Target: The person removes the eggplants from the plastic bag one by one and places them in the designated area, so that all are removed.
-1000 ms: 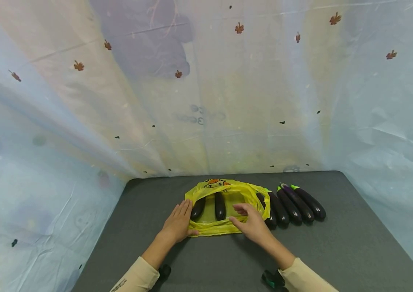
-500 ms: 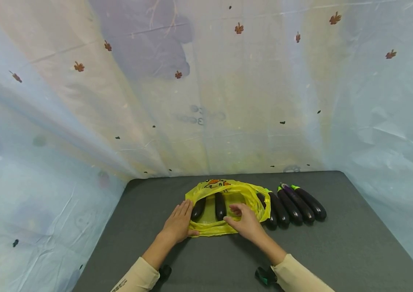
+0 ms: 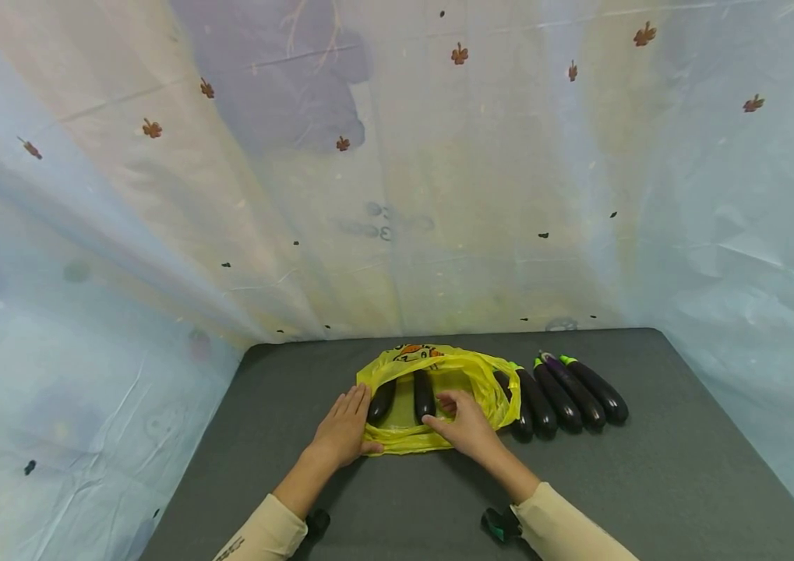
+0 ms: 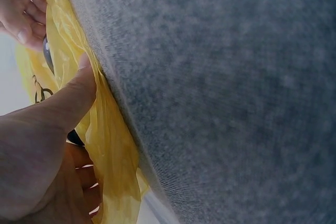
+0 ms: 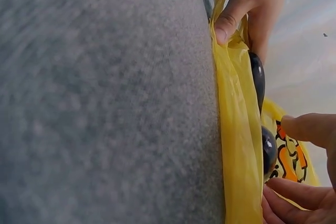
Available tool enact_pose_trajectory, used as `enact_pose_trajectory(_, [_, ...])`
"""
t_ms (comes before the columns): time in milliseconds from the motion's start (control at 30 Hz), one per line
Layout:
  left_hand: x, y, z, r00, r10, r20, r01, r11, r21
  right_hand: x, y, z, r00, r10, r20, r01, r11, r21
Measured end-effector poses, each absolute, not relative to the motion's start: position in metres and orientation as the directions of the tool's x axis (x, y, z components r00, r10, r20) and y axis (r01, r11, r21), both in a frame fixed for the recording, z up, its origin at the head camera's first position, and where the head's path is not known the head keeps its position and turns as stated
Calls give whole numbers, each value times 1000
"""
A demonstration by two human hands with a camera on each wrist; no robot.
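A yellow plastic bag (image 3: 407, 446) lies on the grey table with its mouth spread toward me. Inside it are two dark eggplants, a left eggplant (image 3: 383, 401) and a middle eggplant (image 3: 422, 393). My left hand (image 3: 342, 430) presses the bag's left side with straight fingers, its thumb (image 4: 79, 90) over the front edge. My right hand (image 3: 468, 425) is at the bag's mouth, right beside the middle eggplant. In the right wrist view its thumb and fingers are spread apart near that eggplant's rounded end (image 5: 269, 148), with nothing between them.
A row of several eggplants (image 3: 556, 397) lies to the bag's right, the nearest ones partly behind its yellow edge. Behind the grey table (image 3: 649, 467) hangs a pale patterned sheet (image 3: 439, 273), which also covers both sides.
My right hand has moved left across the bag's mouth, up to the middle eggplant. The left hand, the bag and the eggplants have stayed in place.
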State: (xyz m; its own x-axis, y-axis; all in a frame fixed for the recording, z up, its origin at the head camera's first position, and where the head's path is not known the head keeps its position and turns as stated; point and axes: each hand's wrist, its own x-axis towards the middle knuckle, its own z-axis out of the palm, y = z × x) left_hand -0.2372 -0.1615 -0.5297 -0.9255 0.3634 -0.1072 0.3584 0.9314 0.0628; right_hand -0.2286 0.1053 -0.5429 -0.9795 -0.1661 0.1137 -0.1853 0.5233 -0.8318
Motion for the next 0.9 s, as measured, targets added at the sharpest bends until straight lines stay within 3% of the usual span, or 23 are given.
enact_pose_trajectory(900, [-239, -161, -531, -928, 355, -117, 349, 935, 64, -245, 96, -547, -983, -162, 89, -171, 618, -767])
